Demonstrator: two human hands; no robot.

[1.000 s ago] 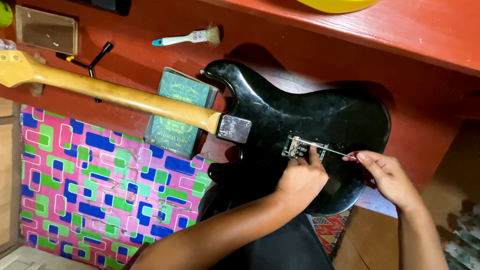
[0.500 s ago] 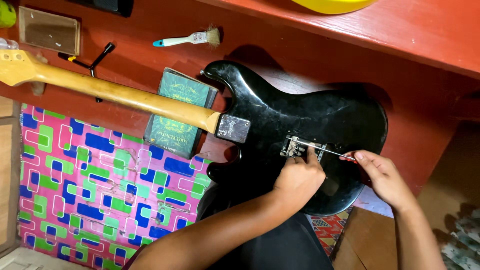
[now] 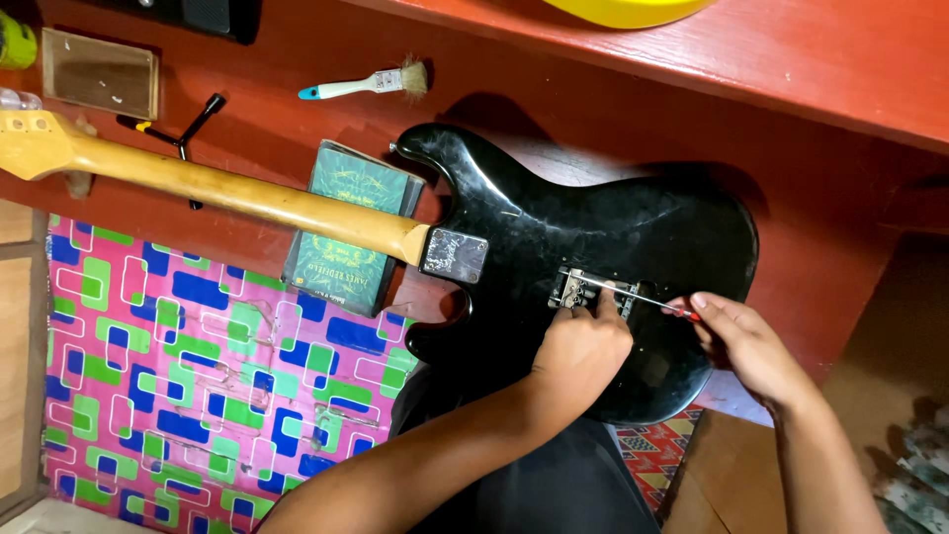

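A black electric guitar [image 3: 613, 237] lies face down across a red workbench [image 3: 791, 59], its pale wooden neck [image 3: 217, 188] reaching left. In the open cavity on its back sits a metal spring block [image 3: 578, 287]. My left hand [image 3: 578, 351] rests on the guitar body, fingers pressed at that metal block. My right hand [image 3: 746, 346] holds a thin screwdriver [image 3: 643, 297] with a red handle; its shaft points left into the cavity.
A small paintbrush [image 3: 361, 84] with a blue tip, a black hand tool [image 3: 183, 133] and a framed panel [image 3: 99, 74] lie on the bench. A dark green book [image 3: 346, 222] sits under the neck joint. A pink patterned cloth [image 3: 178, 366] covers the lower left.
The view has shifted slightly. My right hand and the screwdriver have edged a little to the left, closer to the metal block. My left hand stays at the cavity.
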